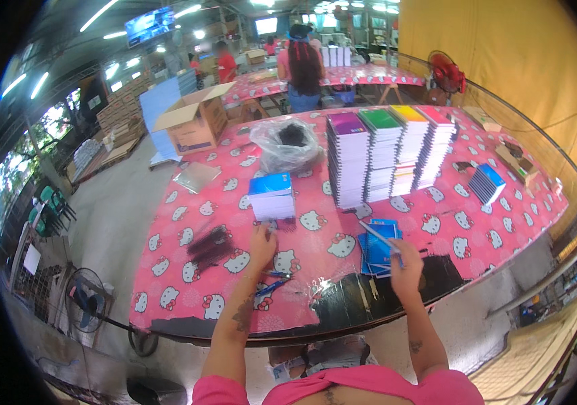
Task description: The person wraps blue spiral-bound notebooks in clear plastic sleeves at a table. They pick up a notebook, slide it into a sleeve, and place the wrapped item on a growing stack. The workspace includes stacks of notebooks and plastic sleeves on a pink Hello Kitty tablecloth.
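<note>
My left hand (pixel 263 248) rests on the table just in front of a short stack of blue-covered pads (pixel 271 196). Its fingers are curled, and whether they hold anything is hidden. In my right hand (pixel 406 268) is a thin notebook (pixel 381 236), tilted and seen nearly edge-on. Below it lie several blue notebooks (pixel 377 255) in a small pile. Blue-handled pliers (pixel 273 286) are on the table near my left wrist. A bundle of thin black binding wires (pixel 210 248) lies to the left of that hand.
Tall stacks of spiral notebooks (pixel 349 158) stand mid-table, with purple, green, yellow and red covers. Beside them sits a plastic bag (pixel 287 145) with black contents. Blue spiral notebooks (pixel 487 183) stand at the right. An open carton (pixel 194 121) is beyond the table. Other people work behind.
</note>
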Available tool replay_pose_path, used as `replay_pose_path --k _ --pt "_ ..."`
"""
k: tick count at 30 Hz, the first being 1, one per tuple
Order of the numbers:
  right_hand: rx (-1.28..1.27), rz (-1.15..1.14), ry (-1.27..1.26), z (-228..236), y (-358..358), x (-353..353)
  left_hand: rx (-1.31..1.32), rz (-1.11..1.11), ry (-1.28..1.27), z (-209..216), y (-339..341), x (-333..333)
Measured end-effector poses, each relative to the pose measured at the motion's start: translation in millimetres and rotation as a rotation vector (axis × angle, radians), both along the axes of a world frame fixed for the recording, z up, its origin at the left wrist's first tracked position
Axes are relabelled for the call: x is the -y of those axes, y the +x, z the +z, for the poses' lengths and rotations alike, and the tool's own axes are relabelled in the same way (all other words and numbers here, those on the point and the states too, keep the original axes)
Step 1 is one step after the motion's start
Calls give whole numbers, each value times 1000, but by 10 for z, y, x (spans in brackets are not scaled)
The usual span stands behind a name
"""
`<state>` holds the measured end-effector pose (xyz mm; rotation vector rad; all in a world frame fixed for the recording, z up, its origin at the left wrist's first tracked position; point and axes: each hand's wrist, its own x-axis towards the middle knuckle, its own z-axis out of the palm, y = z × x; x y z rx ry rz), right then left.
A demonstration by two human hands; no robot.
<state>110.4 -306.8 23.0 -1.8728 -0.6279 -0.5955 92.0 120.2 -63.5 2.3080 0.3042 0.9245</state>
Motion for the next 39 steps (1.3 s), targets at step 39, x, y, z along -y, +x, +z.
replay_pose_path --k 39 --pt "-363 594 -27 -216 -53 -474 -10 -453 523 975 -911 1462"
